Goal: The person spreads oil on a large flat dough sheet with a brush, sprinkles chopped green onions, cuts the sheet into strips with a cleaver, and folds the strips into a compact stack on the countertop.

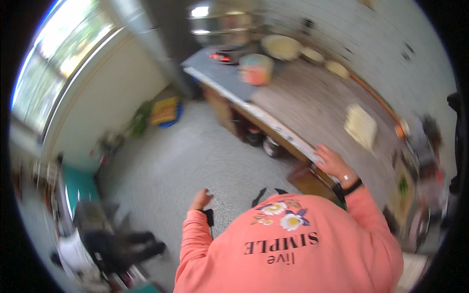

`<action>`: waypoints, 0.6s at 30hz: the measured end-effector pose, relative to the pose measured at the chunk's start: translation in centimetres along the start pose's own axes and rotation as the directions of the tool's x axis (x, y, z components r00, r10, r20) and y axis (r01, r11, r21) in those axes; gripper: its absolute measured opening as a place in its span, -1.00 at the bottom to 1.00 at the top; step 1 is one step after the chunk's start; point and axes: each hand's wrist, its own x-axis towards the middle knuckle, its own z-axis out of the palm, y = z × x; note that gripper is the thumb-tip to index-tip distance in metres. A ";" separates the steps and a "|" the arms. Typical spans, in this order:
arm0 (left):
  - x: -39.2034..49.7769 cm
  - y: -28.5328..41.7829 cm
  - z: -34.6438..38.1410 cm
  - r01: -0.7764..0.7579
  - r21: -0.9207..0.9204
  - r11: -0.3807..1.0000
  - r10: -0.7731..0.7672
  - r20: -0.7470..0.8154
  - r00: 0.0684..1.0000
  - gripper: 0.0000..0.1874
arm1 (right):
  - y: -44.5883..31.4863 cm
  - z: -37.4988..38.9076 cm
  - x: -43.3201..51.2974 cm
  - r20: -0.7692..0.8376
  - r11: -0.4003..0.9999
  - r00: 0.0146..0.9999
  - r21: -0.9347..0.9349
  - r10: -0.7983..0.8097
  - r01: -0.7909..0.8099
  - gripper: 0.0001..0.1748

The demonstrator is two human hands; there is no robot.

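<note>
My right hand (332,162) is over the front edge of a wood-look counter (311,106), its fingers spread and nothing in it. Blur hides whether the fingertips touch the edge. To its right on the counter lies a pale, flat, folded cloth or bag (361,126). My left hand (201,199) hangs low over the grey floor (165,157), apart from any object. Its fingers are blurred and partly turned away, and nothing shows in them. Both wrists wear dark bands below salmon-pink sleeves.
A large steel pot (223,27) stands at the counter's far end above red lights. Nearby are a colourful tub (256,69) and a cream basin (281,47). A cutting board (402,186) bears something green. A seated person (106,249) is at lower left; a yellow package (165,110) lies by the wall.
</note>
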 end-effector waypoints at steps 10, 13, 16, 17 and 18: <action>5.1 25.4 -16.4 -0.607 0.230 0.761 0.612 0.058 0.789 -0.58 | 5.1 -7.1 -10.0 -0.290 0.901 0.857 0.046 0.426 -0.432 -0.70; 4.2 35.3 -17.4 -0.749 0.231 0.621 0.728 0.183 0.660 -0.60 | 10.1 -9.8 -11.1 -0.375 0.784 0.690 0.256 0.619 -0.565 -0.69; 3.8 45.4 -16.5 -0.866 0.171 0.471 0.823 0.269 0.500 -0.63 | 16.5 -12.1 -10.5 -0.369 0.702 0.598 0.340 0.712 -0.626 -0.67; 3.9 48.6 -15.8 -0.883 0.136 0.449 0.835 0.287 0.469 -0.63 | 18.5 -12.6 -10.3 -0.369 0.688 0.582 0.327 0.724 -0.648 -0.66; 4.2 51.8 -14.7 -0.902 0.120 0.414 0.844 0.321 0.430 -0.63 | 20.5 -12.9 -9.7 -0.357 0.693 0.594 0.340 0.721 -0.636 -0.65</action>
